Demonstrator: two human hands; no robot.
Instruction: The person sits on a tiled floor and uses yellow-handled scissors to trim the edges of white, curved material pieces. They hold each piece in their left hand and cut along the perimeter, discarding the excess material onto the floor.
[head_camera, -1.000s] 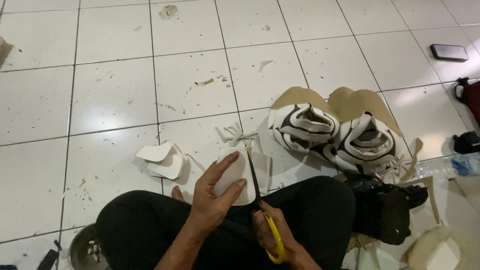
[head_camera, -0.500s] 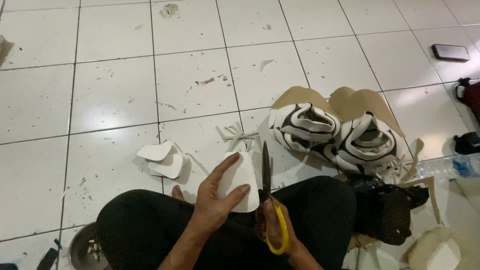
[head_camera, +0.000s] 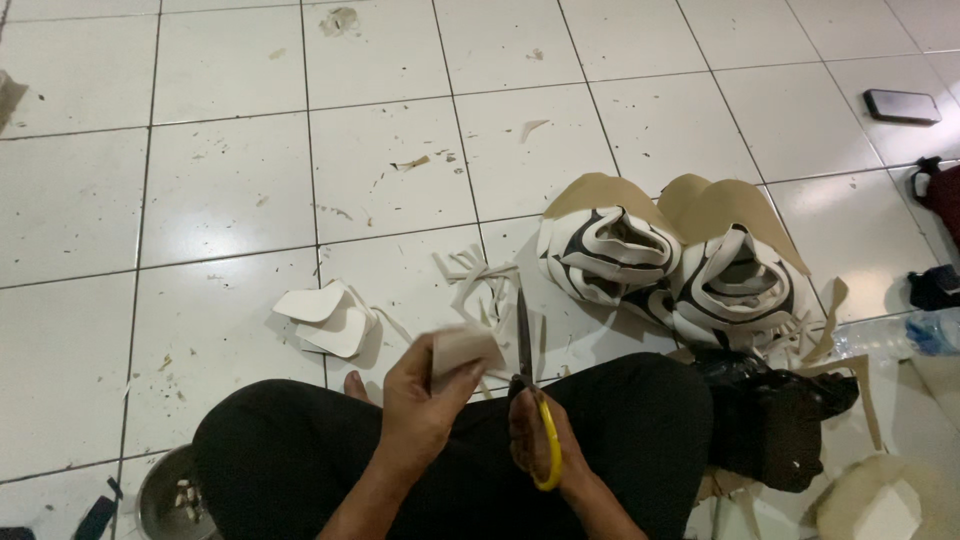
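I sit cross-legged on a white tiled floor in black trousers. My left hand (head_camera: 418, 400) holds a small white piece of sheet material (head_camera: 463, 350), blurred, just left of the scissor blades. My right hand (head_camera: 535, 440) grips yellow-handled scissors (head_camera: 530, 385), blades pointing up and away from me, close beside the piece. Thin white offcut strips (head_camera: 478, 280) lie on the floor just past the blades.
Two cut white pieces (head_camera: 328, 315) lie at left. Two black-and-white shoe uppers on tan backing (head_camera: 672, 255) sit at right, with a black bag (head_camera: 775, 420) below them. A phone (head_camera: 902, 105) lies far right, a plastic bottle (head_camera: 900, 335) at right, a metal bowl (head_camera: 172, 498) at lower left.
My left hand turned the white piece and lowered it slightly. The scissors swung from leaning left to nearly upright beside the piece.
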